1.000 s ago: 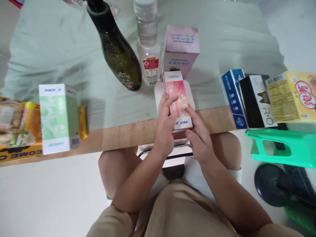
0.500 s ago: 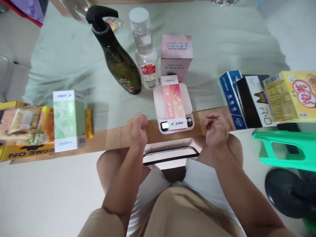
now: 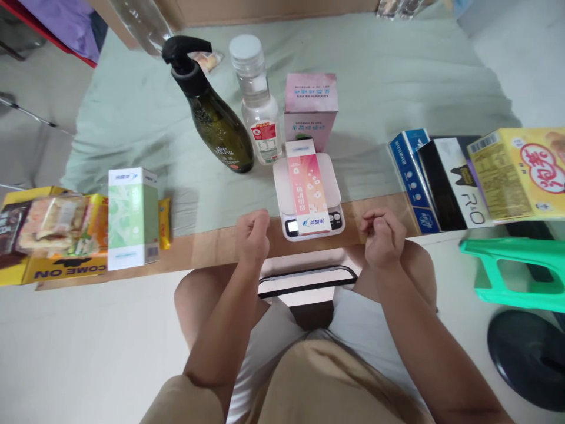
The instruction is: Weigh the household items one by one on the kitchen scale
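Left hand (image 3: 252,235) and right hand (image 3: 383,235): both curled, empty, withdrawn since 1 second ago, flanking the scale (image 3: 308,197). Pink box (image 3: 305,185): released, lying lengthwise atop the scale, ready for weighing.

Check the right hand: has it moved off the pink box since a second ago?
Yes. The right hand has come back toward the body and sits at the table edge, right of the scale, clear of the pink box.

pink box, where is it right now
In the head view the pink box lies flat on the white scale at the table's near edge, between the left hand and right hand, touched by neither.
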`<state>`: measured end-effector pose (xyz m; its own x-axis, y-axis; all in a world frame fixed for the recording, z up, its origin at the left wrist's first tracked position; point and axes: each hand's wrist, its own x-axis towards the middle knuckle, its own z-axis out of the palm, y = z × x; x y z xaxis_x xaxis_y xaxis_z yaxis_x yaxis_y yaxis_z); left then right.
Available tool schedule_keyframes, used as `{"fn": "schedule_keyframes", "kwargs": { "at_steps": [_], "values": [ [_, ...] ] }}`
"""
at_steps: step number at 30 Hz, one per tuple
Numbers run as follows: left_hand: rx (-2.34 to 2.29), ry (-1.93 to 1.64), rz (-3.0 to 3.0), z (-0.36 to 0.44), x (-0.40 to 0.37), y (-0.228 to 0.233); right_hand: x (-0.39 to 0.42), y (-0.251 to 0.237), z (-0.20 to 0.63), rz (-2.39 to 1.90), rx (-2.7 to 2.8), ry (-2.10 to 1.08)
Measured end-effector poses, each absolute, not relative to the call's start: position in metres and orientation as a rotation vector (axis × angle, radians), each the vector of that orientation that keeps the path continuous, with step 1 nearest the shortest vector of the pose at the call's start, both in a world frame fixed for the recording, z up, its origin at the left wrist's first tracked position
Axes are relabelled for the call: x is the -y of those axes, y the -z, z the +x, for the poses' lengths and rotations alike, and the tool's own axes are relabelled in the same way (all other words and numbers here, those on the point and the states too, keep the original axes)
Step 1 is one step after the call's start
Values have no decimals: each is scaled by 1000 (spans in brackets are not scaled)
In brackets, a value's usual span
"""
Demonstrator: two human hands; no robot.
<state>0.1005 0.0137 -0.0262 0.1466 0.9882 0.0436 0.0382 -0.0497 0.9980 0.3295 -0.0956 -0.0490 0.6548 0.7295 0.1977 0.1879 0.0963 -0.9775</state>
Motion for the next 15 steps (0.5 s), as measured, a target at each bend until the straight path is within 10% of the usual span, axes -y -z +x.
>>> {"fn": "schedule_keyframes", "kwargs": {
  "at_steps": [15],
  "values": [
    [-909, -983, 1965, 127, 51, 26, 103, 5, 254, -1504, 1232, -711]
  ]
}}
